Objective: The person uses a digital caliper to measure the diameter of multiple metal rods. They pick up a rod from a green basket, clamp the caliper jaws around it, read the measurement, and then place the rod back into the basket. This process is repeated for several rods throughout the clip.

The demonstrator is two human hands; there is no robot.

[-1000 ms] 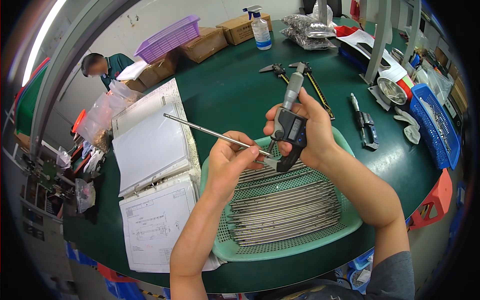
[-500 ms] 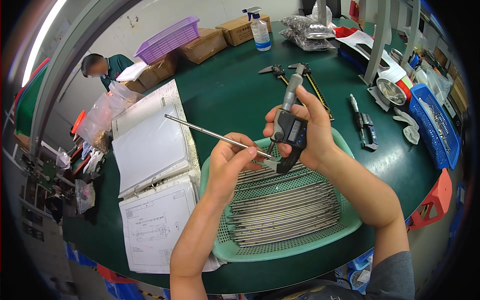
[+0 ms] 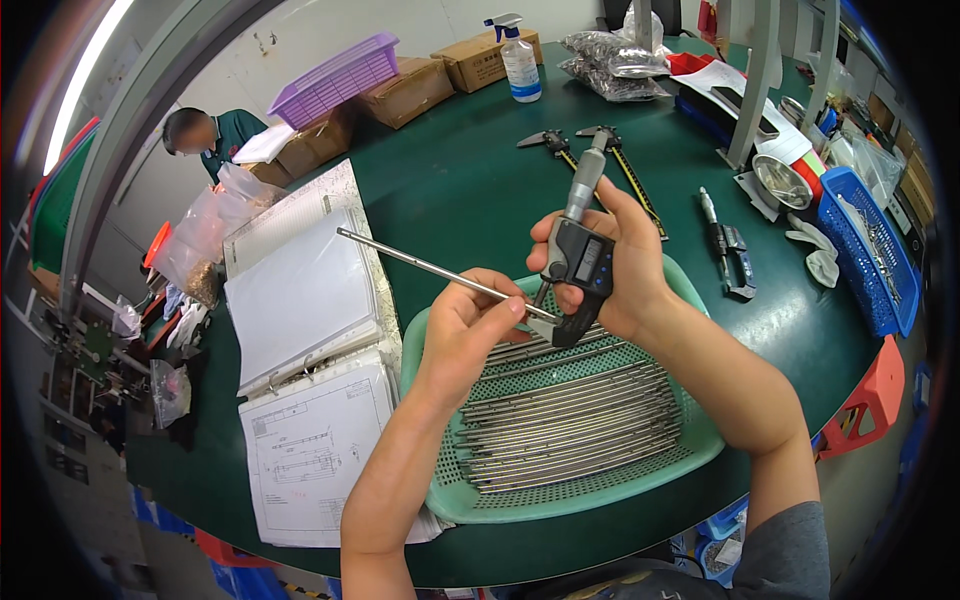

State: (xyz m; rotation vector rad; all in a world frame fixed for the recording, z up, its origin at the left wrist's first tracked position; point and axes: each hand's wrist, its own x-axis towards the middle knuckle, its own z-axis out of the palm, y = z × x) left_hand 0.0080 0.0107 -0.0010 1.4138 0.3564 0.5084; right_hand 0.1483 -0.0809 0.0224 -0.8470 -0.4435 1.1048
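Between the fingers and thumb of my left hand [image 3: 465, 330] is a thin metal rod [image 3: 400, 256], slanting from upper left down to the right. Its lower right end lies in the jaw gap of a digital micrometer [image 3: 578, 265]. My right hand [image 3: 635, 265] is wrapped around the micrometer's frame, the grey thimble pointing up and the display facing me. Whether the jaws touch the rod I cannot tell. Below both hands, a green perforated basket [image 3: 700, 455] holds several similar rods [image 3: 570, 425] laid side by side.
An open ring binder [image 3: 315, 440] with a drawing lies left of the basket. Two calipers [image 3: 635, 180] and a second micrometer [image 3: 728, 245] rest beyond and to the right. A blue basket [image 3: 870, 255], a spray bottle [image 3: 521, 65] and boxes [image 3: 405, 92] stand around. Another person [image 3: 215, 140] is far left.
The rod has slid slightly to the right, its end further into the micrometer's gap, and my left hand has moved with it. My right hand and the micrometer are almost still.
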